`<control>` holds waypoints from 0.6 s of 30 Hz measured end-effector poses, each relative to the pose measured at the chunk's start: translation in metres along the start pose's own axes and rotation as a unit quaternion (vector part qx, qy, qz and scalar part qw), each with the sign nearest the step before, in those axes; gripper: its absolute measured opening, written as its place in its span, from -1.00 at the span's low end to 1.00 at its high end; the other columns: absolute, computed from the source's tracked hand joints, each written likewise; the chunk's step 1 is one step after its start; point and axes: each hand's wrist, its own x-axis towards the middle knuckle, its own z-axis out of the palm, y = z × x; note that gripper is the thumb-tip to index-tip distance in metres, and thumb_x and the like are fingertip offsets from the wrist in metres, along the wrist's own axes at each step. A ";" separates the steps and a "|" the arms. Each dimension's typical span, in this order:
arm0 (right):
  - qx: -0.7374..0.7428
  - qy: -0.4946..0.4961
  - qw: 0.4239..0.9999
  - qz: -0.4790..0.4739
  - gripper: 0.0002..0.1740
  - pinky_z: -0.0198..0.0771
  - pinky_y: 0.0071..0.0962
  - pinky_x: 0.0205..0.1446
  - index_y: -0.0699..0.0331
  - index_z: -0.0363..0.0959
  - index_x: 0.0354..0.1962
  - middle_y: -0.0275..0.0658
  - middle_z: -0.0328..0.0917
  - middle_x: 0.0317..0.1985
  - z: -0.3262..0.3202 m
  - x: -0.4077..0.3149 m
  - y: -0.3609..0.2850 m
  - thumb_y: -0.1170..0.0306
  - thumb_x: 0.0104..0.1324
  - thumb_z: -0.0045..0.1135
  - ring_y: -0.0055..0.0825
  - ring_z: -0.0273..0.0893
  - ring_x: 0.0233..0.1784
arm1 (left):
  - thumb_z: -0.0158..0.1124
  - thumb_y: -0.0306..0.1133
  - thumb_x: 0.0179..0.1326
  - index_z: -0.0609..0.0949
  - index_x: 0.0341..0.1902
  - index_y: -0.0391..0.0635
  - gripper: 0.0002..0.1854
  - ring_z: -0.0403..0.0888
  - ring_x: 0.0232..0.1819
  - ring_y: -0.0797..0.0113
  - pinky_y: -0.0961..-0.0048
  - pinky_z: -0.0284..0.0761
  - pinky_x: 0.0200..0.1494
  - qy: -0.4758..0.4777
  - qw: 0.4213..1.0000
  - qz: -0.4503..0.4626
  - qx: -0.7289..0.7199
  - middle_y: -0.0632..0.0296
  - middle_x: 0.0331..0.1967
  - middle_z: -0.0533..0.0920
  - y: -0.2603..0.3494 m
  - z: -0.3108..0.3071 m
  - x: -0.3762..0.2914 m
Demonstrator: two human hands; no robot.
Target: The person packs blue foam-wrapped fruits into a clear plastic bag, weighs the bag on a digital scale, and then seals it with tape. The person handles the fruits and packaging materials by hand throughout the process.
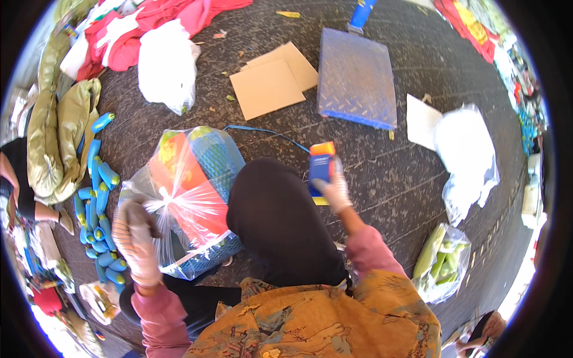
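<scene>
In my gloved right hand (336,189) is a blue and orange packet (321,166) that bears writing; a yellow edge shows at its lower end. My left hand (139,244), in a striped, blurred glove, is raised at the near left side of a clear plastic bag (183,208). Whether its fingers hold anything cannot be told. The bag is gathered to a knot on top. Inside it show red-orange wrapping and blue netting with green beneath. A thin blue strap (264,129) runs from behind the bag towards the packet. My black-clad knee (280,219) rises between the two hands.
Brown cardboard sheets (268,87) and a blue platform scale (358,80) lie ahead. Several blue-netted green vegetables (102,201) lie left, near olive sacks (62,147). White bags stand left (168,65) and right (468,152). Bagged long green vegetables (443,264) are at right.
</scene>
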 end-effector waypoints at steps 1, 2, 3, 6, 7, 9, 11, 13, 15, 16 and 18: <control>0.208 -0.035 0.976 0.052 0.10 0.45 -0.21 0.22 0.23 -0.13 0.50 -0.12 0.51 0.07 -0.035 0.000 -0.070 0.44 0.05 0.31 -0.26 0.57 0.07 | 0.10 -0.02 0.48 0.60 0.01 -0.21 -0.56 0.30 -0.64 0.66 0.66 0.21 -0.59 -0.015 0.999 -0.030 -0.032 0.47 -0.58 0.39 0.012 0.012 -0.019; 0.244 -0.080 0.966 0.039 0.13 0.44 -0.20 0.24 0.24 -0.12 0.50 -0.13 0.50 0.11 -0.073 -0.004 -0.123 0.45 0.02 0.35 -0.26 0.55 0.10 | 0.10 0.21 0.40 0.52 0.14 -0.22 -0.35 0.36 -0.66 0.62 0.65 0.26 -0.63 -0.062 0.990 -0.071 -0.107 0.39 -0.57 0.44 0.027 0.029 -0.032; 0.279 -0.120 0.952 0.027 0.16 0.43 -0.18 0.27 0.24 -0.11 0.49 -0.13 0.49 0.15 -0.103 -0.012 -0.173 0.46 -0.02 0.39 -0.25 0.54 0.13 | 0.00 0.39 0.33 0.46 0.22 -0.21 -0.18 0.37 -0.70 0.57 0.65 0.28 -0.65 -0.164 0.973 -0.080 -0.138 0.34 -0.53 0.47 0.036 0.039 -0.034; 0.429 -0.255 0.866 -0.033 0.28 0.37 -0.22 0.34 0.29 -0.09 0.49 -0.01 0.42 0.24 -0.137 -0.062 -0.284 0.48 -0.15 0.54 -0.18 0.48 0.25 | -0.26 0.68 0.08 0.38 0.30 -0.19 0.13 0.51 -0.66 0.51 0.68 0.30 -0.70 -0.333 0.891 -0.135 -0.278 0.25 -0.41 0.57 0.077 0.082 -0.043; 0.344 -0.359 0.866 -0.058 0.31 0.33 -0.25 0.36 0.31 -0.09 0.49 0.03 0.38 0.29 -0.144 -0.067 -0.294 0.46 -0.16 0.58 -0.17 0.45 0.29 | -0.25 0.71 0.02 0.36 0.33 -0.19 0.18 0.53 -0.63 0.51 0.67 0.33 -0.68 -0.398 0.850 -0.141 -0.314 0.26 -0.37 0.58 0.085 0.085 -0.046; 0.049 -0.545 0.814 -0.196 0.36 0.25 -0.32 0.40 0.34 -0.11 0.50 0.11 0.29 0.37 -0.157 -0.070 -0.309 0.42 -0.18 0.65 -0.17 0.38 0.37 | -0.12 0.45 0.23 0.44 0.21 -0.18 -0.11 0.49 -0.45 0.61 0.67 0.38 -0.46 -0.449 0.793 -0.142 -0.386 0.35 -0.37 0.54 0.087 0.082 -0.061; 0.090 -0.580 0.793 -0.163 0.33 0.22 -0.34 0.42 0.36 -0.14 0.50 0.10 0.25 0.39 -0.138 -0.080 -0.305 0.40 -0.10 0.62 -0.19 0.35 0.40 | -0.11 0.06 0.55 0.58 -0.02 -0.14 -0.50 0.34 -0.39 0.69 0.64 0.30 -0.36 -0.465 0.782 -0.142 -0.390 0.50 -0.47 0.44 0.094 0.068 -0.073; 0.093 -0.617 0.775 -0.107 0.31 0.19 -0.34 0.43 0.37 -0.19 0.50 0.07 0.23 0.41 -0.120 -0.090 -0.300 0.37 -0.02 0.59 -0.21 0.33 0.41 | -0.10 -0.16 0.59 0.59 -0.10 -0.16 -0.64 0.40 -0.31 0.62 0.55 0.37 -0.25 -0.405 0.799 -0.170 -0.410 0.45 -0.40 0.52 0.069 0.060 -0.100; 0.012 -0.657 0.748 -0.098 0.32 0.17 -0.33 0.44 0.37 -0.25 0.51 0.07 0.19 0.43 -0.100 -0.089 -0.310 0.35 0.00 0.57 -0.23 0.31 0.42 | -0.03 -0.34 0.49 0.58 -0.09 -0.23 -0.76 0.52 -0.33 0.42 0.46 0.44 -0.25 -0.295 0.892 -0.023 -0.342 0.27 -0.39 0.58 0.052 0.056 -0.122; 0.033 -0.674 0.730 -0.103 0.31 0.18 -0.34 0.44 0.37 -0.30 0.51 0.04 0.23 0.39 -0.090 -0.091 -0.306 0.33 0.03 0.52 -0.27 0.30 0.40 | 0.01 -0.45 0.43 0.57 -0.08 -0.26 -0.82 0.59 -0.35 0.30 0.41 0.48 -0.25 -0.263 0.909 0.011 -0.322 0.16 -0.40 0.61 0.051 0.050 -0.125; 0.037 -0.698 0.713 -0.050 0.28 0.19 -0.35 0.43 0.36 -0.30 0.51 0.00 0.26 0.36 -0.065 -0.090 -0.323 0.34 0.05 0.49 -0.29 0.29 0.39 | 0.12 -0.46 0.26 0.60 -0.12 -0.25 -0.81 0.62 -0.35 0.13 0.32 0.53 -0.25 -0.244 0.959 0.081 -0.118 0.06 -0.38 0.62 0.042 0.026 -0.114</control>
